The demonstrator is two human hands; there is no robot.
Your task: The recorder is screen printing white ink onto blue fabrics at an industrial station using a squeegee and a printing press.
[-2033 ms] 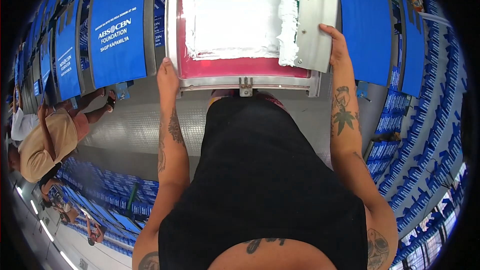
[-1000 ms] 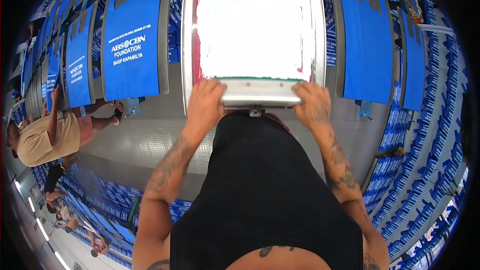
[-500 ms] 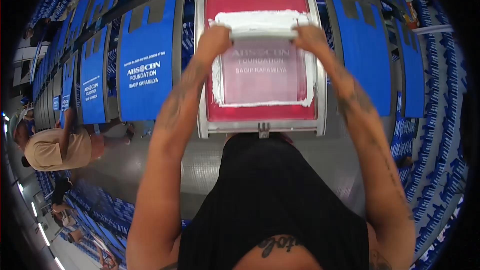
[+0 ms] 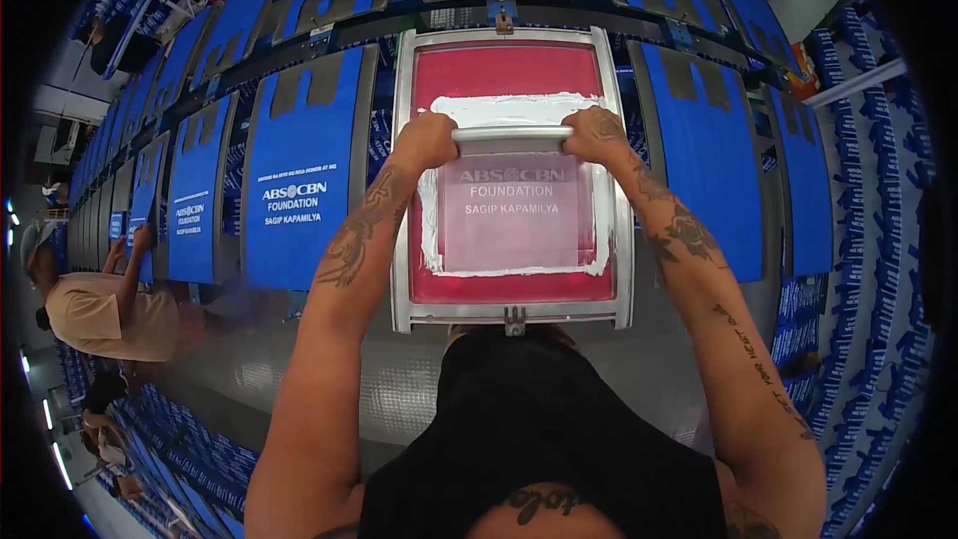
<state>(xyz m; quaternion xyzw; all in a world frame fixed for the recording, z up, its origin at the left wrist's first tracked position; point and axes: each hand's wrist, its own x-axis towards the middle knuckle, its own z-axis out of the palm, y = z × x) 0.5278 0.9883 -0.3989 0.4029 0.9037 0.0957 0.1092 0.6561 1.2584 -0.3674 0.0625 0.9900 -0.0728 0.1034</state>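
Observation:
A metal-framed printing screen (image 4: 403, 240) with red mesh lies in front of me, over a print board. White ink (image 4: 514, 112) rings a paler, see-through rectangle with lettering in the mesh. My left hand (image 4: 427, 143) is closed round the left end of a pale squeegee (image 4: 511, 137). My right hand (image 4: 596, 135) grips its right end, with the fingers curled over. The squeegee lies crosswise in the upper part of the screen, just below a thick band of white ink. Its blade edge cannot be made out.
Blue cut bag panels lie on grey boards either side, one with white print (image 4: 294, 195) at left and a plain one (image 4: 699, 160) at right. A person in a tan shirt (image 4: 110, 319) works at the left. Racks of blue pieces (image 4: 853, 269) stand at the right.
The view has shifted, so the screen and my hands sit lower in the picture. Both hands keep hold of the squeegee, which stays at about the same place on the screen.

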